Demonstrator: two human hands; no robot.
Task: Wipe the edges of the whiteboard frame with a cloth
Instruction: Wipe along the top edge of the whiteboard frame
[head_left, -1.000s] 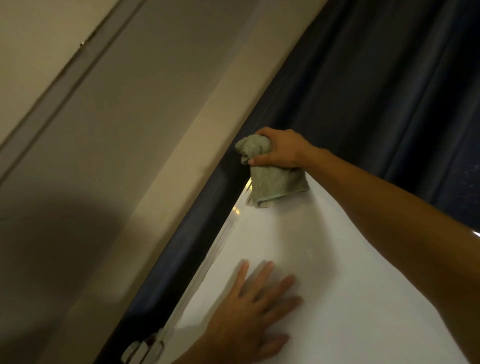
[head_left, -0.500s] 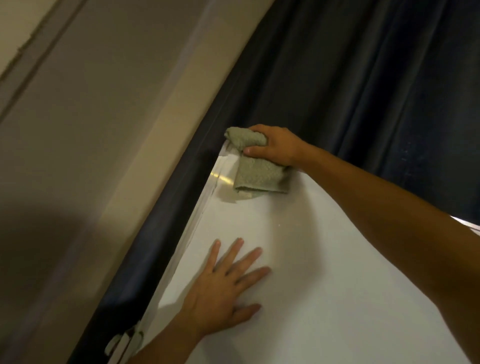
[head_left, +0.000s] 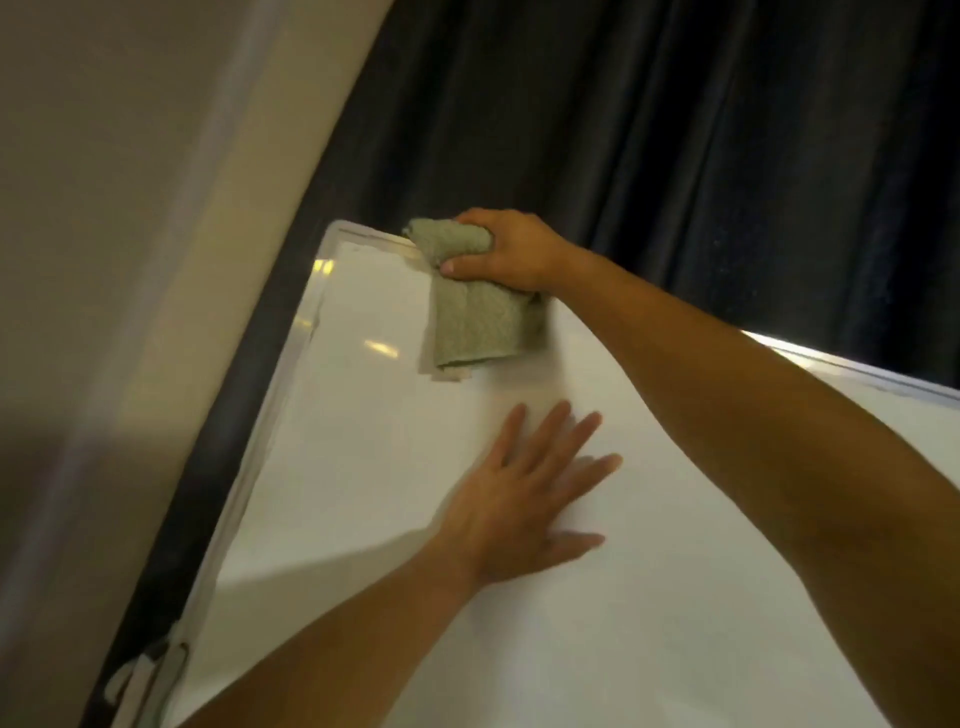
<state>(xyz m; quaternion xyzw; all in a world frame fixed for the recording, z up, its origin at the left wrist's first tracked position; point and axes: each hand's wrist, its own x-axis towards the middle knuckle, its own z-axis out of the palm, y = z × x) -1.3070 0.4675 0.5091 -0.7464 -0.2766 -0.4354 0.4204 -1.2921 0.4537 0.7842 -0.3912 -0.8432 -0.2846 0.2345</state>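
Observation:
A white whiteboard (head_left: 363, 467) with a thin silver frame (head_left: 363, 235) fills the lower right of the view. My right hand (head_left: 511, 249) grips a grey-green cloth (head_left: 475, 312) bunched over the top frame edge, a short way right of the top left corner. The cloth's loose end hangs down over the board face. My left hand (head_left: 524, 499) lies flat on the board below it, fingers spread, holding nothing. My right forearm hides part of the top frame edge.
A dark blue curtain (head_left: 675, 130) hangs behind the board. A beige wall (head_left: 130, 260) runs along the left. A clip-like fitting (head_left: 140, 675) sits on the left frame edge near the bottom. The top frame edge (head_left: 857, 374) continues at the right.
My right hand has slid the cloth rightward along the top frame edge, away from the corner, which is now uncovered. My left hand has shifted right on the board. The view has panned.

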